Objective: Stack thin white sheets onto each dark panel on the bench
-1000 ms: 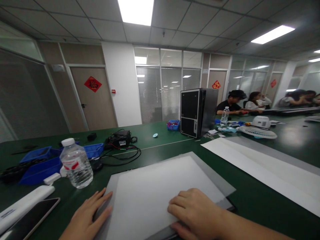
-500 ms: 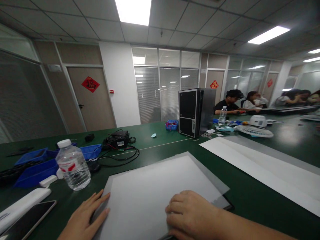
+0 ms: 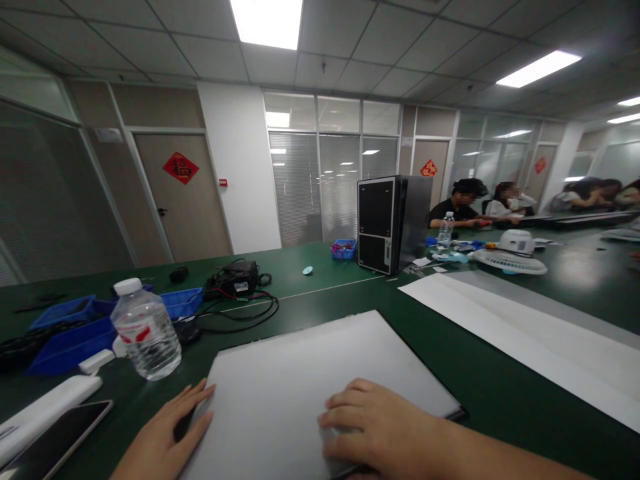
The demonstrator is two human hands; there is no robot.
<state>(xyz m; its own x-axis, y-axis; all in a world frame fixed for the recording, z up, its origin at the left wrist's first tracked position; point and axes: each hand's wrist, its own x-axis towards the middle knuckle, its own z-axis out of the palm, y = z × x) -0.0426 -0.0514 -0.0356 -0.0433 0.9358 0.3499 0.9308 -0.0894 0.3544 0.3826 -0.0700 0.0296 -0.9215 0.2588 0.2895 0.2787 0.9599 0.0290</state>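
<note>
In front of me on the green table lies a flat white panel (image 3: 295, 373) with a thin dark frame, its top covered by a smooth white sheet that I cannot tell apart from the panel's own face. At the panel's left edge is my left hand (image 3: 167, 430), open, thumb and fingers spread with the tips touching the rim. My right hand (image 3: 373, 423) rests on the sheet near the front edge, fingers loosely bent and slightly apart, pressing down on the surface. Neither hand grasps anything that I can see. The near edge is partly hidden by the right hand.
To the left stand a water bottle (image 3: 145, 333), a phone (image 3: 57, 443) and blue trays (image 3: 75, 347). Behind are a black adapter with cables (image 3: 237, 279) and a computer case (image 3: 377, 227). Long white sheets (image 3: 520, 333) lie right, near a white fan-like part (image 3: 510, 257). Other people sit beyond.
The loose sheet that stuck out past the panel's right side now lies in line with the frame. My right hand has shifted slightly left and its fingers have loosened; the left hand moved slightly left.
</note>
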